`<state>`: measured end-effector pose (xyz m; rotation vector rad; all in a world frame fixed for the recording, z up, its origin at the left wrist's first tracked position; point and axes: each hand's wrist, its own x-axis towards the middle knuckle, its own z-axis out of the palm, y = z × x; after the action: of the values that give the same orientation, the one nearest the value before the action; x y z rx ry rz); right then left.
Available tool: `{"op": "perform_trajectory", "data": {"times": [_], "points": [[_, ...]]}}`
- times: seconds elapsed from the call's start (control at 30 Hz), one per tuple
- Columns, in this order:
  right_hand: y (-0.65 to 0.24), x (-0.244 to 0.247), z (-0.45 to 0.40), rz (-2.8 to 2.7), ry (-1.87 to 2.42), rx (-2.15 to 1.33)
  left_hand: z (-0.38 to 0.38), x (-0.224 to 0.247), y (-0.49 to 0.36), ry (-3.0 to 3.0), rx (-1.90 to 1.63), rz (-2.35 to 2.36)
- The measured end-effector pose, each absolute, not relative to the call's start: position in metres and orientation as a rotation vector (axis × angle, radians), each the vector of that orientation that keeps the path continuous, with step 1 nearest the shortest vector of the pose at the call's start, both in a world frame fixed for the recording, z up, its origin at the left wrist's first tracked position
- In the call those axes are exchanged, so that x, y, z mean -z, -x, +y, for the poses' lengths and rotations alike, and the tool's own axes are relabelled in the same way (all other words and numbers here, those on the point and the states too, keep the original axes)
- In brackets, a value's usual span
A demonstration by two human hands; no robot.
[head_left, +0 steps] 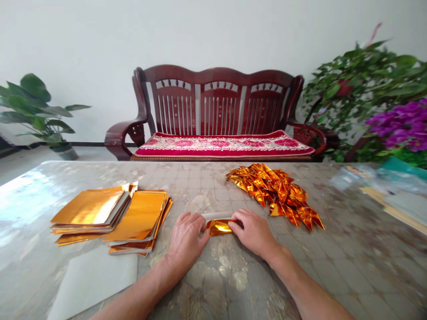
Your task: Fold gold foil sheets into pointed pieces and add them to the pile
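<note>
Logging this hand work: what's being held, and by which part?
The left hand and right hand hold a folded gold foil paper strip by its opposite ends.

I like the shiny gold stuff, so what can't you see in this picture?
Head view:
- Gold foil strip: left hand and right hand hide its middle.
- Stacked gold sheets: top sheets hide the lower ones.
- Clear plastic bag: contents too blurred to tell.
</note>
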<state>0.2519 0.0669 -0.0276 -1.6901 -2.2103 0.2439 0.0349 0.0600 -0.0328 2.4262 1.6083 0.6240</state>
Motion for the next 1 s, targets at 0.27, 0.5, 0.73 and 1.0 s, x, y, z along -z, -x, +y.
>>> {"op": "perform_trajectory", "data": {"times": [0.27, 0.5, 0.73, 1.0], "points": [[-0.249, 0.032, 0.067, -2.195, 1.688, -0.254, 0.061, 0.032, -0.035, -2.355, -0.631, 1.613], [-0.249, 0.033, 0.067, -2.191, 1.681, -0.266, 0.064, 0.032, -0.035, -2.22, -0.662, 1.598], [-0.253, 0.029, 0.069, -2.256, 1.645, -0.323, 0.062, 0.029, -0.029, -2.141, -0.68, 1.479], [-0.259, 0.028, 0.072, -2.297, 1.559, -0.452, 0.059, 0.029, -0.027, -2.116, -0.616, 1.441]]}}
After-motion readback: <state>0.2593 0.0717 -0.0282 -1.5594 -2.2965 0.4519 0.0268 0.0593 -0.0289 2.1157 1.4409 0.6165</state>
